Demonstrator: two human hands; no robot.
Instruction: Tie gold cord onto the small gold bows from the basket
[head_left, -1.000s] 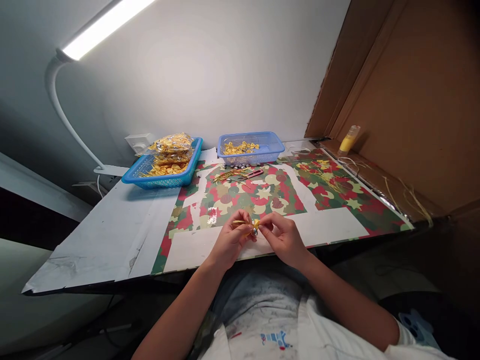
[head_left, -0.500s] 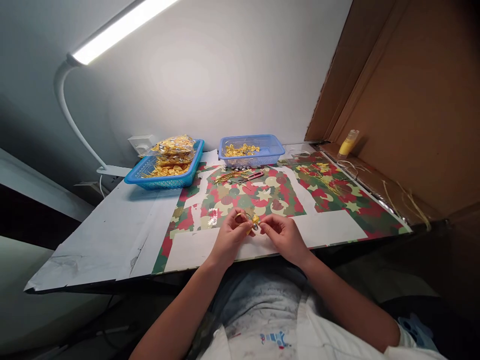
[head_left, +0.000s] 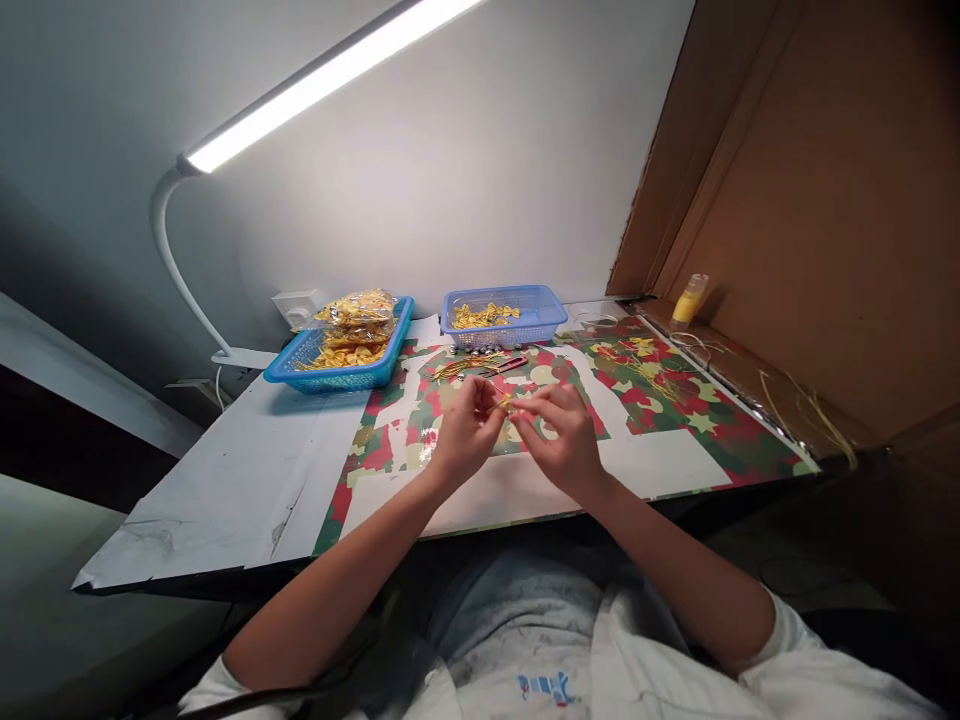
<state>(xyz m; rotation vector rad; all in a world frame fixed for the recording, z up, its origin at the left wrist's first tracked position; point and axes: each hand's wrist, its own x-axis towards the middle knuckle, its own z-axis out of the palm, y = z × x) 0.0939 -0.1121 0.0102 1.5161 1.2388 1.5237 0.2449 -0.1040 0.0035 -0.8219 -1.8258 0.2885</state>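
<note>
- Left hand: thumb and fingertips pinched on a small yellow bow, mostly hidden by the fingers.
- Right hand: thumb and index fingertip at the bow's right side; cannot tell whether they grip it or only touch.
- Bow sits between the two hands, raised above the table, near its front edge. Both forearms reach in from below, pale sleeves at the elbows.
- Under the hands: patterned sheet in red, green and cream, with a white strip along the near side.
- Just beyond the hands: gold cords in a loose bundle; red snips lying beside their right end.
- Behind these, a row of silver beads, close against the front of the violet basket. Loose bows inside it, mostly in the left half.
- Farther left: blue basket, loose yellow pieces in it, clear bags of more yellow pieces stacked on top.
- Right side of sheet: tangled yellow strands.
- Right edge: bottle with yellow contents, standing on a brown ledge before cardboard.
- Upper left: lamp, lit, over the table.
</note>
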